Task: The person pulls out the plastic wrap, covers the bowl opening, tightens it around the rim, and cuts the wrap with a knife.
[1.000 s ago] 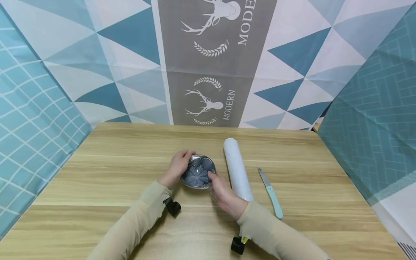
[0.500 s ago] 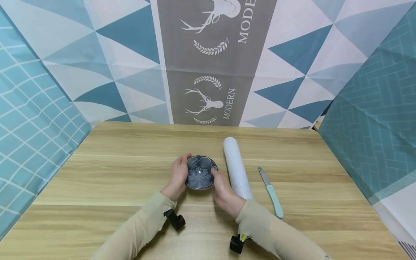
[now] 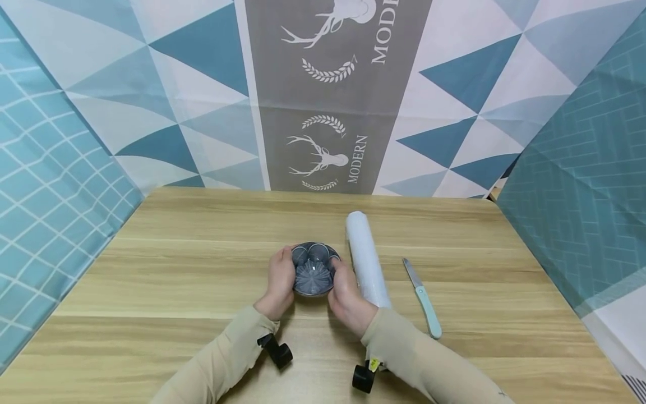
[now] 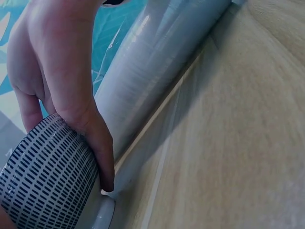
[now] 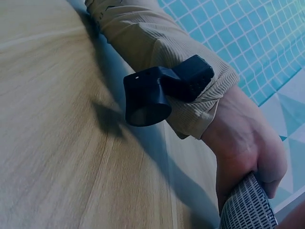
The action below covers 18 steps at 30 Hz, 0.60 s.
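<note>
A small bowl (image 3: 313, 276) with a dark blue-grey patterned inside sits between both hands near the middle of the table. Its outer wall, white with dark dashes, shows in the left wrist view, where glossy creases look like clear film clinging to it. My left hand (image 3: 280, 279) grips the bowl's left side, and my right hand (image 3: 349, 293) grips the right side with its thumb at the rim. Beside the right hand lies a roll of clear plastic wrap (image 3: 367, 255). In the wrist views, fingers curl round the wall toward the base; some fingertips are hidden.
A paring knife (image 3: 423, 300) with a pale green handle lies right of the roll, its blade pointing away. The wooden table (image 3: 176, 269) ends at patterned cloth hangings (image 3: 323, 123) at the back and sides. A black wrist camera (image 3: 276, 350) hangs under the left sleeve.
The left hand has slid from the bowl's far left rim down to its left side. Bowl and left hand have shifted slightly right. The right hand keeps its hold; roll and knife stay put.
</note>
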Each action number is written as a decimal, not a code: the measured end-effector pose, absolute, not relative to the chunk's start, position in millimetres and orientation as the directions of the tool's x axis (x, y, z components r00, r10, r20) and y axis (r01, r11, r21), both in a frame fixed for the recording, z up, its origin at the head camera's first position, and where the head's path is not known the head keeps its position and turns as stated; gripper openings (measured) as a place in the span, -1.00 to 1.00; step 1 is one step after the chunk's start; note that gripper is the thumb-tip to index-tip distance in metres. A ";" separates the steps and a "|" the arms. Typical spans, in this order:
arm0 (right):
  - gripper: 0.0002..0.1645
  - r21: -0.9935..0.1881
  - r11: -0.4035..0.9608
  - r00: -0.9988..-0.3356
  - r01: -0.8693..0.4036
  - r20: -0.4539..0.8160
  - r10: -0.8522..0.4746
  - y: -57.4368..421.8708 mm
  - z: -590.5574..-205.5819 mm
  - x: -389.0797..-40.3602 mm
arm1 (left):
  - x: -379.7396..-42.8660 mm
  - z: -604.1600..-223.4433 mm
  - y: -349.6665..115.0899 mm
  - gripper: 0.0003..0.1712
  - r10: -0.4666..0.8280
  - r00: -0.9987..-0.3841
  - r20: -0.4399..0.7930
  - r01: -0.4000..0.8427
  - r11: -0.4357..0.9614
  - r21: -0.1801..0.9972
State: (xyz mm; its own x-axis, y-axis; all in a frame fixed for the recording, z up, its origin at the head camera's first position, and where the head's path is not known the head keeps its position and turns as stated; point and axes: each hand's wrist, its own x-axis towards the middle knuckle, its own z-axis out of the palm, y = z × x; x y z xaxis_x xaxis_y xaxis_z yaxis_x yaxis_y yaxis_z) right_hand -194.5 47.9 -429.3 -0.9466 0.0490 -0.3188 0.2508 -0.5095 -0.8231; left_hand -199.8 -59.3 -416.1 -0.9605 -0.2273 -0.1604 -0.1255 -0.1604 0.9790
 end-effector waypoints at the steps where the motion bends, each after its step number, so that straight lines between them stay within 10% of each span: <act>1: -0.43 -0.819 -0.515 -0.944 0.251 -0.326 0.059 48.0 -429.8 -195.2 | -199.3 -416.1 -59.1 -0.58 -0.227 -0.961 -0.156 -0.121 -0.161 0.979; 18: -0.56 -0.800 -0.543 -0.931 0.255 -0.355 0.086 49.8 -430.2 -200.5 | -194.4 -416.1 -61.9 -0.58 -0.152 -0.977 -0.149 -0.113 -0.220 0.969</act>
State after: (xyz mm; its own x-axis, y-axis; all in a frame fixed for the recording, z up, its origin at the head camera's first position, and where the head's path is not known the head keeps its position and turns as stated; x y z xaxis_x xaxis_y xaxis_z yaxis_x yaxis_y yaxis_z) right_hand -200.5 49.8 -430.2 -0.9310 0.0865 -0.3548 0.2546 -0.5429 -0.8003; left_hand -194.4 -61.9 -416.1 -0.9772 -0.1516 -0.1488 -0.1133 -0.2204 0.9688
